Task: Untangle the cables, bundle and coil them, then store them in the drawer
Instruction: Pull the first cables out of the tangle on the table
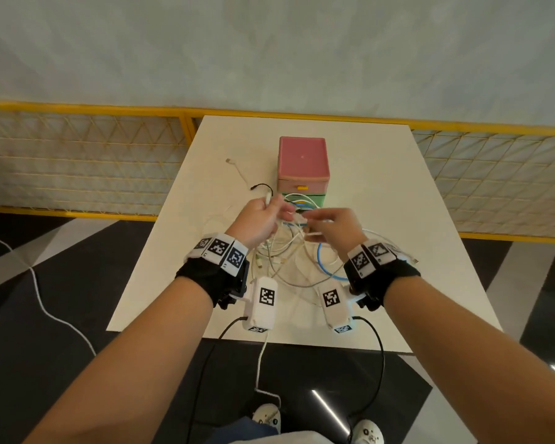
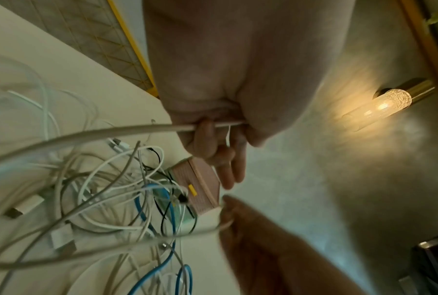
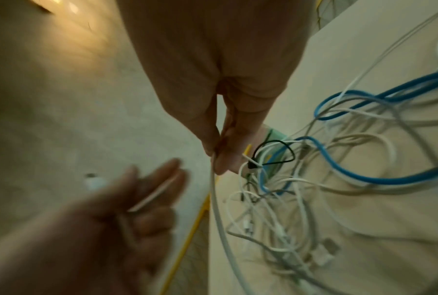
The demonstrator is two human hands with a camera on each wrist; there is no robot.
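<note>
Both hands are raised over the white desk [image 1: 366, 193], each pinching a white cable: the left hand [image 1: 258, 221] curls round one [image 2: 127, 129], the right hand [image 1: 332, 227] nips another [image 3: 216, 199] between thumb and fingertips. The tangle of cables [image 1: 295, 257], white, grey, blue and black, lies below them, spilling against the pink drawer box [image 1: 302, 163] at the far side.

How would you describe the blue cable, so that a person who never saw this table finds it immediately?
Start at the pink and green drawer box standing in the middle of the white table. Directly in front of it lies a tangle of cables under the two hands. The blue cable loops through that pile on its right side; its neighbours are white, grey or black.
</note>
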